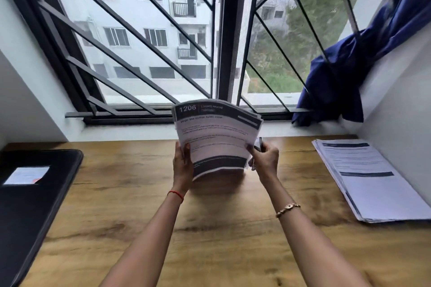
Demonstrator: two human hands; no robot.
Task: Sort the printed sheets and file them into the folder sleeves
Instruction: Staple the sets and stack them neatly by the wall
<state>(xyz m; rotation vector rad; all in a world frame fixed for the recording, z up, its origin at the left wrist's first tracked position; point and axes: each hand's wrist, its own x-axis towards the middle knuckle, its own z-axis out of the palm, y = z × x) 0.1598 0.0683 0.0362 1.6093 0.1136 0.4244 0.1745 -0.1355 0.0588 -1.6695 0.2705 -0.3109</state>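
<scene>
The left hand (183, 165) and right hand (264, 161) each gripped a bowed stack of printed sheets (217, 137) upright above the desk (210, 240); a loose grip could spill pages out of order.

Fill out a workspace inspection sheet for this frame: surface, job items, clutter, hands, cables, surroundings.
Surface: wooden desk below a window sill.
Job's things: held stack of printed sheets upright over the desk centre, top sheet headed 1206; second stack lying flat at the right; black folder lying at the left, white label on its cover.
Clutter: small dark item by the right fingers, too blurred to identify.
Hands: left hand grips the held stack's left edge; right hand grips its right edge.
Cables: nothing seen.
Surroundings: barred window ahead; blue curtain bunched at the right.
</scene>
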